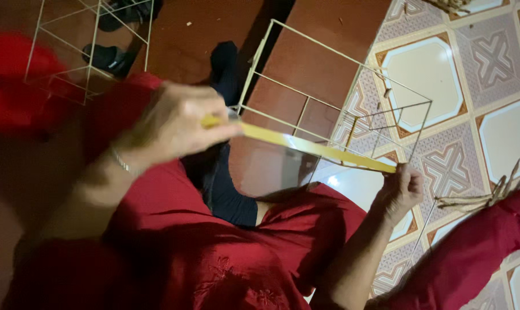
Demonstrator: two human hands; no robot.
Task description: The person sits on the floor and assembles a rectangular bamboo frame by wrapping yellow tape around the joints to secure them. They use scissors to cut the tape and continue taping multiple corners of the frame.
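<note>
Both hands (pixel 174 123) pinch a yellow strip (pixel 306 146) — left fingertips blurred, frame (pixel 329 109) behind.

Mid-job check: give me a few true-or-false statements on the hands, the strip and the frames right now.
1. Both hands hold the long thin yellow strip. True: left hand at one end, right hand at the other.
2. The strip lies flat on the floor. False: it is held in the air in front of the pale stick frame.
3. Only one frame is in view. False: a second stick frame stands at upper left.
4. The patterned tiled floor is on the right. True.
</note>
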